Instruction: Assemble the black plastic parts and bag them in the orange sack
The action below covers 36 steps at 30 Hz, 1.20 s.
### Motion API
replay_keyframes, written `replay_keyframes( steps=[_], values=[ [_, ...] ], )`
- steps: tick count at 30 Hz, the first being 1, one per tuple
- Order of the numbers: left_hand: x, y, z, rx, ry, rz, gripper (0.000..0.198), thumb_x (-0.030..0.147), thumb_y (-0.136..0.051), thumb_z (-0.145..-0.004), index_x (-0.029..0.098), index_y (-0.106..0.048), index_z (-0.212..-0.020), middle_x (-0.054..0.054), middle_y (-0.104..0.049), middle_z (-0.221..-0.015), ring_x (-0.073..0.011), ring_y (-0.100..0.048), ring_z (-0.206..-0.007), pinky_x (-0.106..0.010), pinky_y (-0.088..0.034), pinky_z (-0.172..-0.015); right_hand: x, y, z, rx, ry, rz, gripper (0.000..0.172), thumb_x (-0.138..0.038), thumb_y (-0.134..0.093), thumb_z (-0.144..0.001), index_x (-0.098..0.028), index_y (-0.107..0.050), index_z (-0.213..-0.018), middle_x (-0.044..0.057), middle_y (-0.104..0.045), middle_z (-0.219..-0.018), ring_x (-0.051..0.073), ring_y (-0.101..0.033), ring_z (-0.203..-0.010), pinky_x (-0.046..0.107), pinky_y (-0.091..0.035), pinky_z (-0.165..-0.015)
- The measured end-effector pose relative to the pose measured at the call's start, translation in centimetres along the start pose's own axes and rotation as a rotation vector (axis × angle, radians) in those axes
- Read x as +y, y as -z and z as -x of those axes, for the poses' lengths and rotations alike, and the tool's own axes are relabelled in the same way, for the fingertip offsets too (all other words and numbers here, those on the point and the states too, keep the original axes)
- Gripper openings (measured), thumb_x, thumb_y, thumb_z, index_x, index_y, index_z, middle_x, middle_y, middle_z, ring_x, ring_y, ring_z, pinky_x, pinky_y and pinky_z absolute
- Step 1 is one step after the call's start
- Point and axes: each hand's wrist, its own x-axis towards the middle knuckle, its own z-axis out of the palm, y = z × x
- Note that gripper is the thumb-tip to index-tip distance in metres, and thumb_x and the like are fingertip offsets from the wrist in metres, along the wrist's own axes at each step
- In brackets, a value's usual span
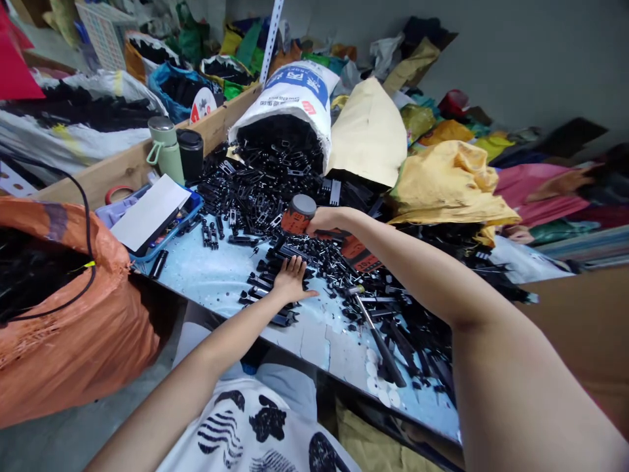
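My right hand (319,221) is wrapped round the grip of an orange and grey power drill (296,216), held over the middle of the table. Beside it, nearer to me, my left hand (291,280) rests on a row of black plastic parts (263,288), with its fingers and thumb spread. Small black pieces (324,255) lie scattered beneath the drill and up to the left fingers. The tip of the drill is hidden. A hammer (376,334) with a dark handle lies to the right of my left hand.
Black clips spill from a white sack (295,98) at the back of the blue table (196,269). On the left stand a blue tray (196,208), a green bottle (167,147), a black cup (190,154) and an orange sack (98,328). Yellow sacking (447,183) lies right.
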Motion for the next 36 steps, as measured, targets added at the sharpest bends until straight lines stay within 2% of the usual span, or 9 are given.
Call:
replay_keyframes(
  steps=[4, 6, 11, 18, 20, 23, 28, 32, 36],
  values=[
    [0.0, 0.1, 0.0, 0.011, 0.005, 0.002, 0.106, 0.082, -0.023, -0.073, 0.004, -0.016, -0.145, -0.017, -0.008, -0.153, -0.0305, 0.001, -0.142, -0.047, 0.000, -0.115, -0.5, -0.2, 0.3, -0.016, -0.032, 0.031, 0.010, -0.021, -0.065, -0.062, -0.012, -0.060, -0.064, 0.000, -0.053, -0.053, 0.012, -0.049, -0.049, 0.023, -0.038, -0.046],
    [0.1, 0.3, 0.1, 0.023, 0.004, 0.007, 0.104, 0.080, -0.023, -0.074, 0.004, -0.018, -0.145, -0.017, -0.011, -0.153, -0.0305, -0.002, -0.141, -0.047, -0.001, -0.114, -1.0, -0.5, 1.2, 0.001, -0.022, 0.055, 0.010, -0.020, -0.064, -0.061, -0.011, -0.061, -0.065, 0.001, -0.053, -0.053, 0.012, -0.048, -0.048, 0.023, -0.037, -0.045],
    [0.1, 0.7, 0.2, 0.059, -0.003, 0.014, 0.105, 0.082, -0.031, -0.070, 0.006, -0.025, -0.142, -0.018, -0.018, -0.151, -0.0327, -0.010, -0.140, -0.046, -0.006, -0.114, -2.1, -1.6, 4.0, -0.069, 0.051, 0.053, 0.013, -0.016, -0.062, -0.060, -0.012, -0.063, -0.072, 0.000, -0.055, -0.055, 0.012, -0.050, -0.049, 0.022, -0.038, -0.046],
    [0.2, 1.1, 0.0, 0.043, 0.009, 0.012, 0.105, 0.082, -0.033, -0.070, 0.007, -0.025, -0.143, -0.017, -0.018, -0.151, -0.0312, -0.011, -0.140, -0.046, -0.005, -0.114, -2.9, -3.1, 4.6, -0.074, 0.074, 0.022, 0.011, -0.016, -0.063, -0.062, -0.013, -0.063, -0.073, 0.000, -0.053, -0.054, 0.013, -0.051, -0.052, 0.023, -0.039, -0.048],
    [0.5, 1.5, 0.7, 0.012, 0.027, 0.022, 0.102, 0.081, -0.030, -0.072, 0.008, -0.025, -0.143, -0.016, -0.017, -0.152, -0.0301, -0.010, -0.141, -0.045, -0.004, -0.114, -3.3, -3.4, 5.1, -0.052, 0.073, 0.098, 0.012, -0.018, -0.063, -0.062, -0.013, -0.064, -0.073, 0.002, -0.056, -0.057, 0.015, -0.053, -0.055, 0.024, -0.039, -0.049],
    [0.8, 1.8, 3.2, -0.004, 0.033, 0.058, 0.099, 0.079, -0.023, -0.076, 0.007, -0.024, -0.143, -0.017, -0.015, -0.152, -0.0288, -0.007, -0.141, -0.045, -0.005, -0.114, -4.0, -3.7, 6.1, -0.004, 0.116, 0.170, 0.015, -0.021, -0.063, -0.062, -0.013, -0.065, -0.075, 0.004, -0.060, -0.065, 0.016, -0.056, -0.060, 0.024, -0.040, -0.051],
    [0.8, 1.0, 7.9, 0.029, 0.041, 0.068, 0.102, 0.080, -0.023, -0.075, 0.002, -0.020, -0.142, -0.020, -0.013, -0.152, -0.0293, -0.005, -0.141, -0.046, -0.004, -0.115, -5.3, -4.7, 6.2, -0.113, 0.117, 0.144, 0.018, -0.021, -0.061, -0.059, -0.013, -0.064, -0.075, 0.002, -0.058, -0.061, 0.014, -0.053, -0.053, 0.023, -0.037, -0.045],
    [0.5, 0.6, 8.7, 0.091, -0.020, 0.036, 0.100, 0.079, -0.027, -0.076, 0.003, -0.024, -0.141, -0.020, -0.019, -0.150, -0.0299, -0.009, -0.141, -0.047, -0.004, -0.114, -6.1, -5.2, 6.5, -0.091, 0.090, 0.191, 0.021, -0.022, -0.060, -0.058, -0.013, -0.064, -0.077, 0.001, -0.057, -0.059, 0.012, -0.050, -0.051, 0.022, -0.034, -0.044],
    [0.4, 0.6, 8.6, 0.167, -0.047, 0.006, 0.101, 0.080, -0.029, -0.074, 0.001, -0.032, -0.137, -0.022, -0.029, -0.146, -0.0317, -0.020, -0.138, -0.047, -0.008, -0.113, -6.8, -5.5, 8.7, -0.037, 0.141, 0.309, 0.022, -0.029, -0.060, -0.060, -0.015, -0.066, -0.076, 0.004, -0.062, -0.065, 0.016, -0.056, -0.059, 0.024, -0.035, -0.048]
  ],
)
